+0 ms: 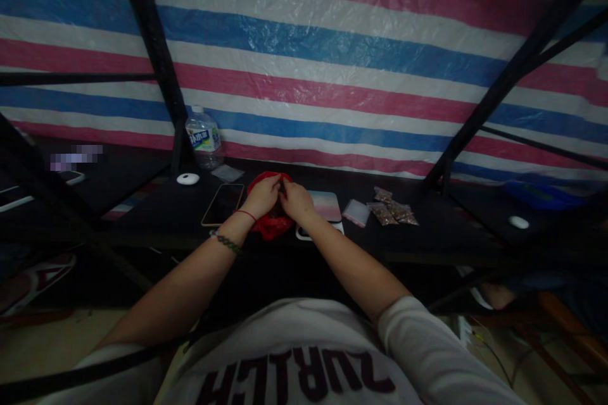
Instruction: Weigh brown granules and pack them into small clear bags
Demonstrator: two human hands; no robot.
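Red bag (272, 226) lies at the middle of the frame on the dark table (156, 218), partly over a pink pad (327, 205). The left hand (263, 195) and right hand (297, 201) meet over the bag's upper edge, fingers curled and pinched shut on the red material, fingertips nearly touching each other. A phone (222, 204) lies just left of the left hand. Farther left sits a white puck (188, 178), with a bottle (204, 138) behind it. Right of the pad lie a clear packet (356, 212) and small filled bags (394, 212).
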